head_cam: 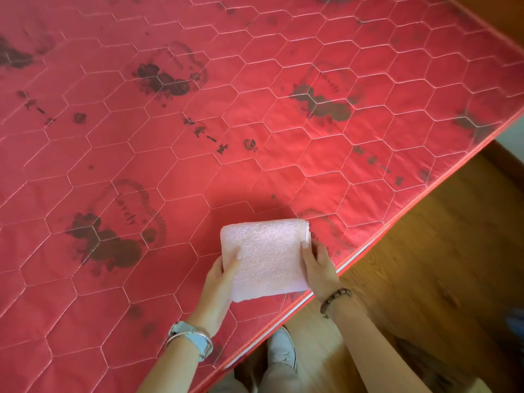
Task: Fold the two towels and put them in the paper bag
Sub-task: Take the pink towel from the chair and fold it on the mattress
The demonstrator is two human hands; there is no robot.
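Note:
A pale pink towel (268, 256), folded into a thick square, is held just above the near edge of the red quilted mattress (198, 123). My left hand (221, 275) grips its left side, thumb on top. My right hand (316, 265) grips its right side, thumb on top too. Only this one towel is in view. No paper bag is in view.
The mattress edge (368, 242) runs diagonally from lower middle to upper right. Beyond it lies a wooden floor (425, 265). My shoe (280, 350) stands on the floor near the mattress edge. A blue object (516, 321) shows at the right border.

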